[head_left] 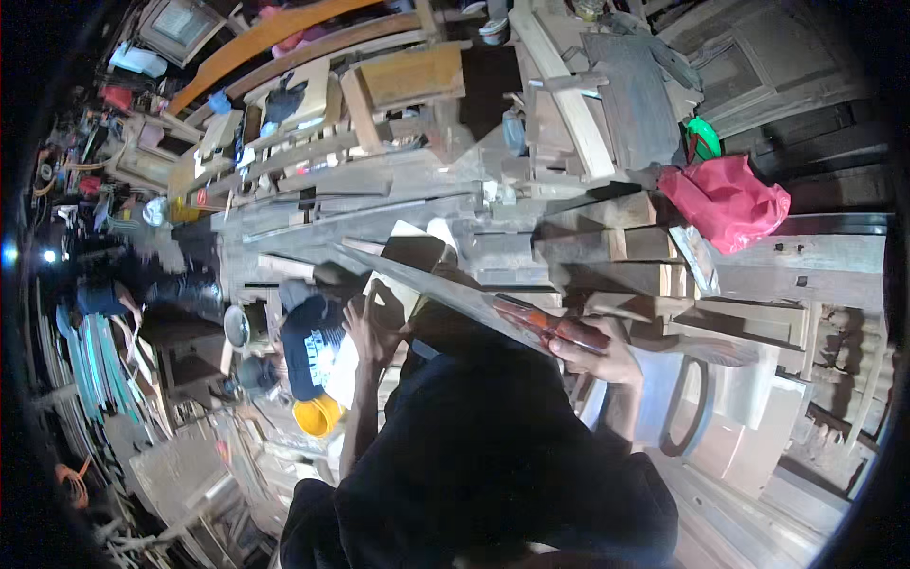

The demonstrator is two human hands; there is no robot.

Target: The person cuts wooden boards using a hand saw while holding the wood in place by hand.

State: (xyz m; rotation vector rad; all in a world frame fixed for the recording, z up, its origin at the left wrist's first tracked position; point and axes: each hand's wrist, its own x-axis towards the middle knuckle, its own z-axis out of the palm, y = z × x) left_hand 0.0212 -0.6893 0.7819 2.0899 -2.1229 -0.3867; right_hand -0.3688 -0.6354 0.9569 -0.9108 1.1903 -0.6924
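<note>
A handsaw with a long grey blade [445, 294] and a reddish-brown wooden handle [550, 324] slants across in front of me. My right hand [595, 353] is closed around that handle, with the blade pointing to the far left. Under the blade, a pale board [396, 296] shows in part, its middle shaded. Beside this board's left side is my left hand [373, 330], its fingers bent and apart. Whether the fingertips touch the board cannot be made out. My dark clothing hides what lies closest to my body.
Planks and panels lie all around. A pink plastic bag [725, 201] and a green one [702, 139] rest at the right. Left of me are a dark printed cloth [311, 346] and a yellow hard hat or bowl [318, 415]. Another person's arm [128, 302] shows at the far left.
</note>
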